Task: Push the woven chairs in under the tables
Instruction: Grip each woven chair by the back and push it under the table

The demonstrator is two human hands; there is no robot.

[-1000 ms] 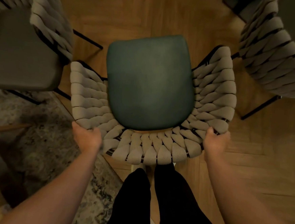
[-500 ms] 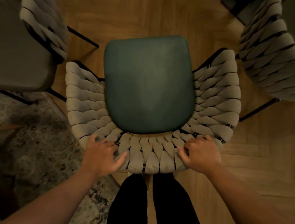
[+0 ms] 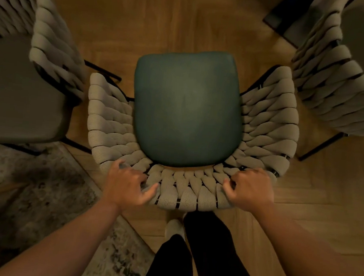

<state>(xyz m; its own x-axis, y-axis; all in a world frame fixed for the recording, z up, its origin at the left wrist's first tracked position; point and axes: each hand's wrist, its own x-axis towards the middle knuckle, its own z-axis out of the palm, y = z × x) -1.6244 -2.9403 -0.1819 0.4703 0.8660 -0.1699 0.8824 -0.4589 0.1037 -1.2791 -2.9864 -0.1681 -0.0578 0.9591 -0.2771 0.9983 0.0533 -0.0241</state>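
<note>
- while the person stands right behind it, the woven chair sits directly ahead of both hands on the wood floor, with its curved back nearest them.
- the left hand grips the left part of the back's top rim, fingers curled over the woven bands and thumb spread toward the right hand.
- the right hand grips the right part of the same rim, fingers curled down over the weave.
- just beyond the hands lies the dark green seat cushion.
- a second woven chair stands beyond the left hand, out to its left.
- a third woven chair stands beyond the right hand, out to its right.
- a patterned rug lies left of the left hand.
- black trouser legs and a pale sock show between the forearms.
</note>
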